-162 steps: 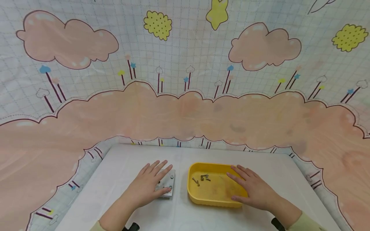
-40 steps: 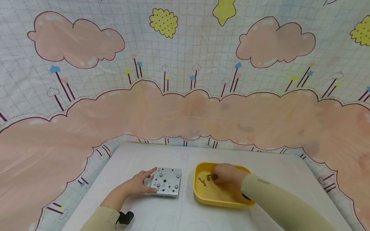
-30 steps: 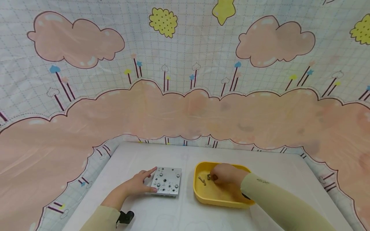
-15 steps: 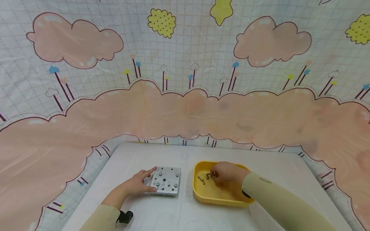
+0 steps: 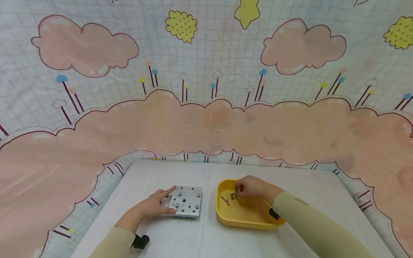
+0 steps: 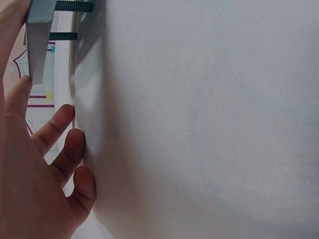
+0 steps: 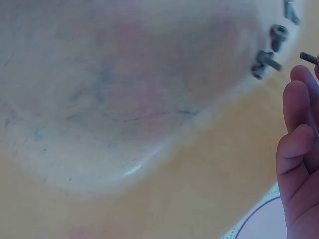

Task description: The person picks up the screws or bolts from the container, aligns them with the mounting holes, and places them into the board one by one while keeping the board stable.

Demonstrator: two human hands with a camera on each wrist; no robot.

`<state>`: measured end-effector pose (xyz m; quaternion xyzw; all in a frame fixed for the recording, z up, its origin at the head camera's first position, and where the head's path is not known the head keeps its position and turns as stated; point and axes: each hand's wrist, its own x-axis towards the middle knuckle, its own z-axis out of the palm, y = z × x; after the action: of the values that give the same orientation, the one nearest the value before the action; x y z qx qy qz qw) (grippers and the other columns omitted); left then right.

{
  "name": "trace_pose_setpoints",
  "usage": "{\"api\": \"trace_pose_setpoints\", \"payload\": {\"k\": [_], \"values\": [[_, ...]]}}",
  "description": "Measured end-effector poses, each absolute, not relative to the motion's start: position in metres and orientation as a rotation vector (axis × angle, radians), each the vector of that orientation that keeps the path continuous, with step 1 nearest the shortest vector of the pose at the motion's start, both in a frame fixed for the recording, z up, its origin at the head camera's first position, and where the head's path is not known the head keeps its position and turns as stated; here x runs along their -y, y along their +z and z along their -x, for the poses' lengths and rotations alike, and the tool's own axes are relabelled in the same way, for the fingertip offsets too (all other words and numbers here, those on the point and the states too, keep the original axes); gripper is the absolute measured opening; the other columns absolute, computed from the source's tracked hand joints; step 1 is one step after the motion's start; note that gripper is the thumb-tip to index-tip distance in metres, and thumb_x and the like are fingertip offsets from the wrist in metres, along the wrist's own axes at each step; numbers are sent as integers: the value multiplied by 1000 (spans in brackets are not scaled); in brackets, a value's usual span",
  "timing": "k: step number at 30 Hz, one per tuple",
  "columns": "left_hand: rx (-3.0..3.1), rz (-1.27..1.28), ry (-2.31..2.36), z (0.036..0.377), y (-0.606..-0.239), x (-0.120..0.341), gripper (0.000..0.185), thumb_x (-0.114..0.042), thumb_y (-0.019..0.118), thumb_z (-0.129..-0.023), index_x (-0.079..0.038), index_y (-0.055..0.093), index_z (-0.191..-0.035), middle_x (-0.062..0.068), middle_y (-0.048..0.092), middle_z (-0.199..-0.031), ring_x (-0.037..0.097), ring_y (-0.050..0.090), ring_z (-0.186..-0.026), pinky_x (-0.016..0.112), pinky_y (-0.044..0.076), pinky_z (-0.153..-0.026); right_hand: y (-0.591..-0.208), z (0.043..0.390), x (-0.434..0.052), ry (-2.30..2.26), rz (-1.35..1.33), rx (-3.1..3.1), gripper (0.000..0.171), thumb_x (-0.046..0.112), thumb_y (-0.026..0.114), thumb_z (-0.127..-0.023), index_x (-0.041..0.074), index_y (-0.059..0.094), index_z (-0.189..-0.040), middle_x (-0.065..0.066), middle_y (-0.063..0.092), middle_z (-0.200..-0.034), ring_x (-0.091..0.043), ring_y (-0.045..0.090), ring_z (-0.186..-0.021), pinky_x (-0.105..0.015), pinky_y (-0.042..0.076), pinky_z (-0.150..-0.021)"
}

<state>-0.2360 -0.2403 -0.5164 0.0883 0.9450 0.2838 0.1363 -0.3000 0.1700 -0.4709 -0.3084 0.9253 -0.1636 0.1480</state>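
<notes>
While a small screw was pinched at the fingertips of the right hand above the yellow tray, a slip could be judged the main risk: only the very end of the screw was caught, so it might be dropped back among the loose screws lying in the tray's far left part. The metal plate could also be nudged out of place, since it was steadied only at its left edge. That edge was gripped between thumb and forefinger of the left hand, the other fingers loosely curled on the white table.

The plate was seen as a square grey slab with several holes and screw heads, lying flat just left of the tray. The screws were short, dark and socket-headed.
</notes>
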Motion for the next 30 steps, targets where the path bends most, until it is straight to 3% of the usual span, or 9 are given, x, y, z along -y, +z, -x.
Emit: {"api": "trace_pose_setpoints", "payload": {"k": [8,14,20,30], "values": [[-2742,-273,824,236,-516,242,101,-51,84,-72,-28,33,-156,15,48,-137,41,50,-122,67,38,-100,-460,301,-168,-719,813,-2602,7,17,71,-92,15,72,-98,9,63,-84,-14,57,-77,-27,52,-66],[-2732,-263,836,236,-517,242,101,-52,84,-72,-28,33,-156,15,48,-137,40,52,-119,66,39,-99,-450,303,-160,-919,750,-2544,11,19,70,-94,12,73,-102,4,66,-88,-16,60,-76,-29,53,-69],[-2737,-231,819,236,-516,241,101,-53,84,-72,-29,33,-156,15,47,-139,42,49,-124,67,37,-101,-445,304,-145,-1011,736,-2512,11,24,70,-94,16,73,-102,-2,68,-90,-18,60,-74,-32,52,-69],[-2737,-241,822,236,-517,241,101,-54,84,-72,-30,33,-156,14,48,-138,42,48,-126,67,37,-101,-446,311,-118,-1105,690,-2465,9,26,71,-93,20,74,-99,1,67,-88,-21,60,-73,-37,53,-73]]}}
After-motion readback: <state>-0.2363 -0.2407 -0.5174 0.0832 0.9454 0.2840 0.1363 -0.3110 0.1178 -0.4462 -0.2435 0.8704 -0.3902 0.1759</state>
